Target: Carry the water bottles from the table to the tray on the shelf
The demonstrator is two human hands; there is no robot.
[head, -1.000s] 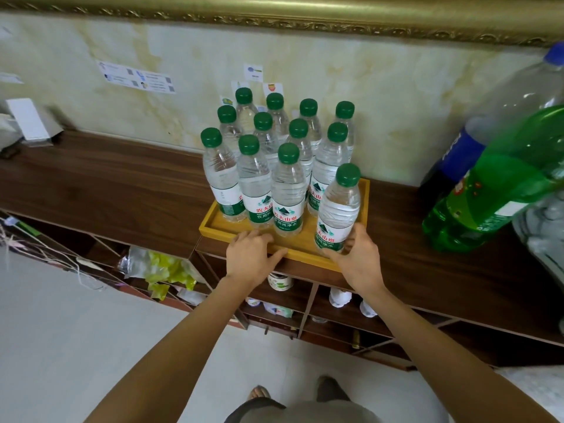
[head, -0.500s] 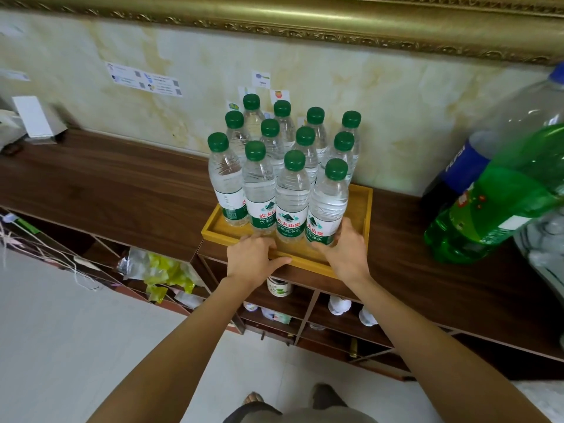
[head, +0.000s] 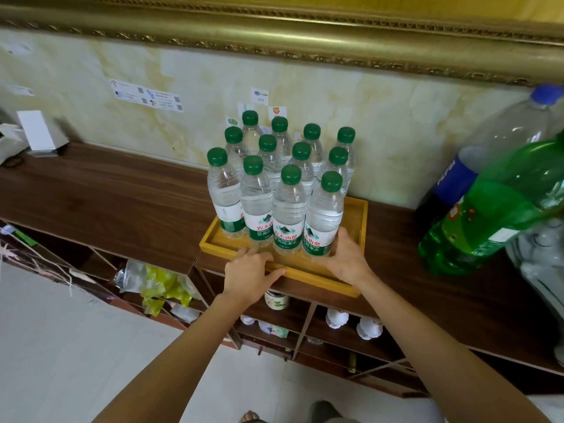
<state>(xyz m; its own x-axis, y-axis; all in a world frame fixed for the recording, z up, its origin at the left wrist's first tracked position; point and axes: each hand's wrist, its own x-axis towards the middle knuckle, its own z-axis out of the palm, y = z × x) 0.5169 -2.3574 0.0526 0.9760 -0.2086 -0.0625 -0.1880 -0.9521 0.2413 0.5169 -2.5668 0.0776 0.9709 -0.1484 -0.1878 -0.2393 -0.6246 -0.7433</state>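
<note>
1. At the far left, a white folded card stand (head: pixel 38 131) sits on the long dark wooden shelf (head: pixel 106 190), well apart from the work.
2. Twelve clear plastic water bottles with green caps (head: pixel 288 209) stand upright in three rows of four, packed together in the yellow wooden tray (head: pixel 361 222) on that shelf.
3. The left hand (head: pixel 248 274) lies over the tray's near rim, fingers relaxed and reaching to the foot of a front bottle, thumb along the rim; it grips nothing.
4. The right hand (head: pixel 346 257) curls round the base of the front right bottle (head: pixel 323 219), which stands in the tray.
5. Large green (head: pixel 494 215) and blue-labelled soda bottles (head: pixel 476 166) lean at the far right.
6. The tray looks nearly full, with a bare strip on its right; the table is out of view, so what remains cannot be told.
</note>
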